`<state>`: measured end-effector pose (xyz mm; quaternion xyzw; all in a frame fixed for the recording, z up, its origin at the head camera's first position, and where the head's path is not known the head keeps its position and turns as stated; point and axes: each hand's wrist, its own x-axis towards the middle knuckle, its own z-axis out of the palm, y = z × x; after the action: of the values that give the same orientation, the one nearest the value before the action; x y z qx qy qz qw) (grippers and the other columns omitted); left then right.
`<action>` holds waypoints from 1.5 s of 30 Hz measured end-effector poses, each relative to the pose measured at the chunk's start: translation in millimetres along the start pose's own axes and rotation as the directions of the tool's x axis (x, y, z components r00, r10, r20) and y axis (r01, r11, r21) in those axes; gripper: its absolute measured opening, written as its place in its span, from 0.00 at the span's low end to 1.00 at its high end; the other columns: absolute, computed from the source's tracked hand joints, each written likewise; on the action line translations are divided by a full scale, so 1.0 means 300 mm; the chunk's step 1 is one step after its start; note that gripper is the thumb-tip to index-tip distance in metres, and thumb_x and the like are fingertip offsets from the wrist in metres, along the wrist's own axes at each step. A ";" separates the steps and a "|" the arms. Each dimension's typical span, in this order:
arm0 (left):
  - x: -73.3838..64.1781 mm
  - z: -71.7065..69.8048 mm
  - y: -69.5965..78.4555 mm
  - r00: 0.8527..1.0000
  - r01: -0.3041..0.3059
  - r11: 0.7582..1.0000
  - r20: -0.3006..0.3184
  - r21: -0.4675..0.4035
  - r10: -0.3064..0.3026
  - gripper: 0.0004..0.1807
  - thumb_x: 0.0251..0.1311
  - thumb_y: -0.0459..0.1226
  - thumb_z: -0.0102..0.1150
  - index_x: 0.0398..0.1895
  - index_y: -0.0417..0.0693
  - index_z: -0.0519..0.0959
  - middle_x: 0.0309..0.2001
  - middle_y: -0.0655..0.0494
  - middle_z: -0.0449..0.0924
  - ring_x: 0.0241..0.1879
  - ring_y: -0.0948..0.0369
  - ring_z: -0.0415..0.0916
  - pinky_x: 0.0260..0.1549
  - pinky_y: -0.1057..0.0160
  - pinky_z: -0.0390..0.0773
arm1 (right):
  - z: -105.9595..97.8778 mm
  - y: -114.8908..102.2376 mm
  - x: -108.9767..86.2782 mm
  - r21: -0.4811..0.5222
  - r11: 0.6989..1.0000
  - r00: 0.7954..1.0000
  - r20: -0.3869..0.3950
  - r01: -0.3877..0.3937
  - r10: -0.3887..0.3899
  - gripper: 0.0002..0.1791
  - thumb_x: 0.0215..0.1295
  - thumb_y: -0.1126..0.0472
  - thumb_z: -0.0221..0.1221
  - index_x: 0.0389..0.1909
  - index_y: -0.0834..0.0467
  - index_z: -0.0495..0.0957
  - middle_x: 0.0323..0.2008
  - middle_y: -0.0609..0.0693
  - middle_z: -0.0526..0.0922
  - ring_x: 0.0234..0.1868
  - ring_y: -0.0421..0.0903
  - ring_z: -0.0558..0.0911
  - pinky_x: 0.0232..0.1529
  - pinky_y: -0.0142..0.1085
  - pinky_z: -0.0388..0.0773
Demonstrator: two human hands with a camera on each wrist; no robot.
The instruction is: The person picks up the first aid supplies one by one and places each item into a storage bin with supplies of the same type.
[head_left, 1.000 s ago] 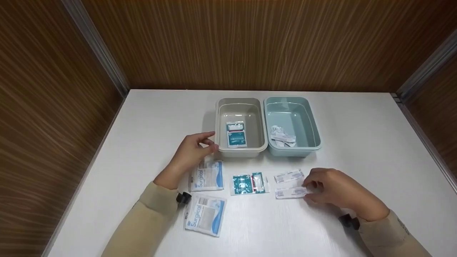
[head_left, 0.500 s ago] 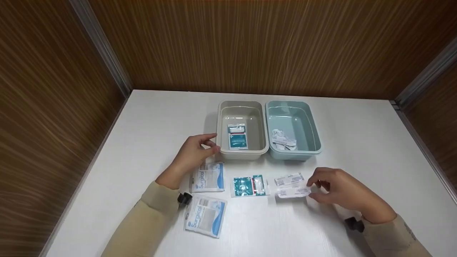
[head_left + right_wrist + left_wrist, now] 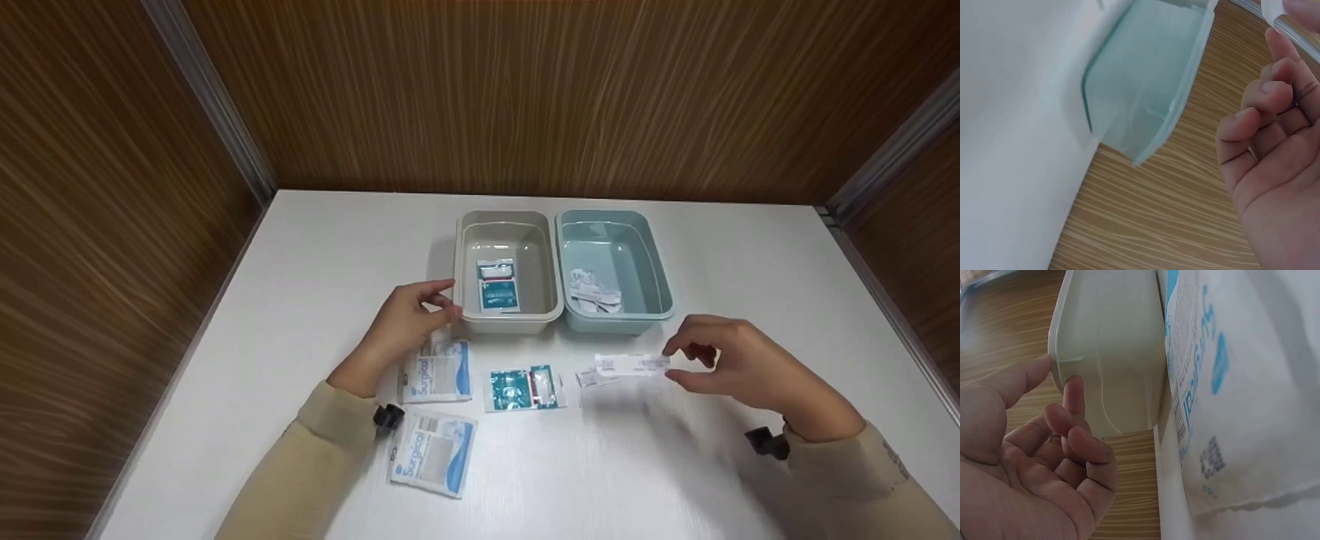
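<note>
In the head view my right hand (image 3: 731, 360) pinches one end of a slim white adhesive bandage (image 3: 631, 365) in a printed wrapper. It is held above the table, overlapping a second wrapped bandage (image 3: 591, 378) lying there. The right wrist view shows only the edge of the held wrapper at its upper right. My left hand (image 3: 409, 319) touches the beige bin (image 3: 510, 324) at its near left corner, thumb and index fingertips set apart along the rim. Its other fingers (image 3: 1092, 455) are loosely curled in the left wrist view, with nothing in them.
A light blue bin (image 3: 619, 324) adjoins the beige one and holds several white strips. Inside the beige bin lies a teal packet (image 3: 498, 295); another teal packet (image 3: 525, 388) is on the table. Two Surgical packets (image 3: 433, 454) lie by my left forearm. Wood-grain walls (image 3: 525, 97) surround the table.
My right hand has raised the wrapped bandage off the table and moved it away from my body and slightly right. The left hand stays at the beige bin's rim.
</note>
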<state>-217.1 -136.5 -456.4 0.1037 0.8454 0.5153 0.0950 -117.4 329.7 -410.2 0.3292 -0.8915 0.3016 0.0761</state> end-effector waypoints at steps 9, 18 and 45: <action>0.004 0.000 0.004 1.000 0.010 1.000 0.007 -0.004 -0.010 0.35 0.76 0.45 0.73 0.83 0.50 0.76 0.57 0.51 0.90 0.41 0.59 0.77 0.43 0.63 0.78 | -0.081 0.032 0.091 -0.048 0.997 0.995 -0.086 -0.058 0.054 0.21 0.53 0.75 0.83 0.43 0.51 0.92 0.35 0.37 0.81 0.34 0.36 0.75 0.33 0.25 0.74; 0.007 -0.001 0.016 1.000 0.004 1.000 -0.007 0.012 -0.004 0.34 0.75 0.44 0.73 0.82 0.49 0.77 0.57 0.51 0.91 0.39 0.60 0.76 0.44 0.62 0.78 | -0.092 0.129 0.172 -0.092 0.970 0.963 -0.171 -0.227 0.209 0.14 0.62 0.70 0.80 0.47 0.59 0.93 0.34 0.45 0.80 0.34 0.41 0.73 0.34 0.23 0.70; 0.001 0.005 0.009 1.000 0.011 1.000 -0.008 0.016 -0.011 0.33 0.77 0.44 0.71 0.82 0.51 0.77 0.57 0.52 0.91 0.41 0.59 0.77 0.47 0.62 0.77 | -0.081 0.207 0.252 -0.079 0.902 0.900 -0.147 -0.424 0.410 0.19 0.68 0.61 0.79 0.57 0.61 0.91 0.42 0.57 0.83 0.42 0.53 0.75 0.37 0.28 0.70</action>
<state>-216.7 -134.1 -454.7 0.0979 0.8504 0.5083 0.0938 -216.7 340.4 -395.5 0.1060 -0.9498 0.2820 0.0842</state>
